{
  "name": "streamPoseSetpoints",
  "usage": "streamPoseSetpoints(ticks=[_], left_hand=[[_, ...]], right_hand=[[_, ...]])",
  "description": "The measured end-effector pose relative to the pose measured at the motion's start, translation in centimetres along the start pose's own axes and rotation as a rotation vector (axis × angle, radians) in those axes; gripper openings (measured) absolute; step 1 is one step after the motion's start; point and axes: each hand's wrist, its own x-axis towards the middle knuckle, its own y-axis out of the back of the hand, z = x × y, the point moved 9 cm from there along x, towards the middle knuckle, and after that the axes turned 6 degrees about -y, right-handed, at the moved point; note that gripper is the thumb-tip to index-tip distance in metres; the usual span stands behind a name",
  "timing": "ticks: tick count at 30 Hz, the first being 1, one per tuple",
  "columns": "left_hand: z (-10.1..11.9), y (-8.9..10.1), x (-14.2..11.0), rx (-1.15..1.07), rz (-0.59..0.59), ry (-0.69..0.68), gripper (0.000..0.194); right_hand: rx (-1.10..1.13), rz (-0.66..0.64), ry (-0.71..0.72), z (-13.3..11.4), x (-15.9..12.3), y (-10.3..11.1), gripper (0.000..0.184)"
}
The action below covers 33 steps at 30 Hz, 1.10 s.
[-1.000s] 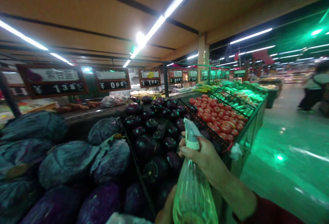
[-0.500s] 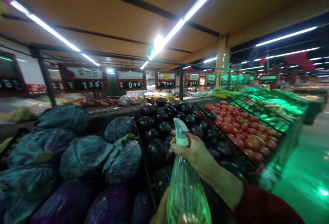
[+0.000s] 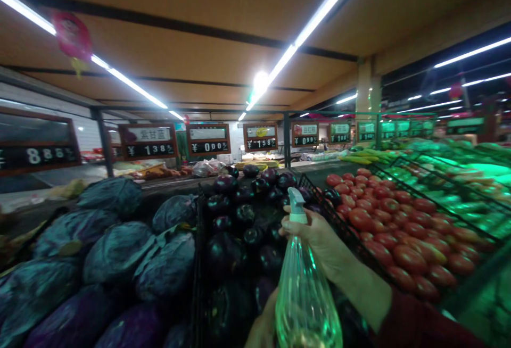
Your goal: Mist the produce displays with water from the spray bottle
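Note:
A clear ribbed spray bottle (image 3: 305,295) with a pale trigger head stands upright in front of me, over the dark eggplants (image 3: 225,255). Wrapped round its neck and trigger is my right hand (image 3: 315,231), coming from a dark red sleeve. My left hand (image 3: 263,321) rests against the lower left side of the bottle, with its fingers partly hidden behind the plastic. The inside of the bottle shows greenish reflections, and its base is cut off by the frame.
Purple cabbages (image 3: 115,252) are piled on the left, behind a black crate edge (image 3: 198,263). Tomatoes (image 3: 409,225) fill a crate on the right, with green-lit vegetables (image 3: 471,177) beyond. Price signs (image 3: 147,141) hang along a rail at the back.
The view has shifted, bringing more tomatoes in on the right and a pink hanging ornament at upper left. Bottle and both hands sit slightly further right in the picture, with the same hold.

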Motion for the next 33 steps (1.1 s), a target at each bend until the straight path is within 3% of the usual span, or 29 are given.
streamPoseSetpoints(ticks=[3, 8, 11, 14, 23, 28, 33], left_hand=[[0.8, -2.5, 1.4, -0.026, -0.037, -0.011, 0.073], [0.8, -5.1, 2.8, -0.015, -0.055, -0.024, 0.053], [0.4, -6.3, 3.6, -0.034, -0.068, -0.051, 0.063], [0.8, -7.9, 4.6, -0.108, -0.096, -0.112, 0.085], [3.4, -10.5, 5.3, -0.366, -0.179, -0.116, 0.090], [3.8, -9.5, 5.1, -0.350, -0.182, -0.104, 0.089], [4.4, -8.1, 4.0, -0.405, -0.176, -0.153, 0.085]], right_hand=[[0.036, 0.038, 0.003, -0.6, 0.3, 3.3, 0.053], [0.049, 0.055, -0.001, -1.0, 0.9, 7.1, 0.056], [0.049, 0.053, -0.016, -0.8, 1.4, 8.5, 0.060], [0.054, 0.057, -0.029, -0.7, 1.8, 9.3, 0.063], [0.072, 0.096, -0.031, -1.7, 2.0, 10.4, 0.060], [0.046, 0.128, -0.029, -2.1, 1.7, 9.6, 0.064], [-0.029, 0.111, -0.014, -2.1, 1.8, 7.1, 0.060]])
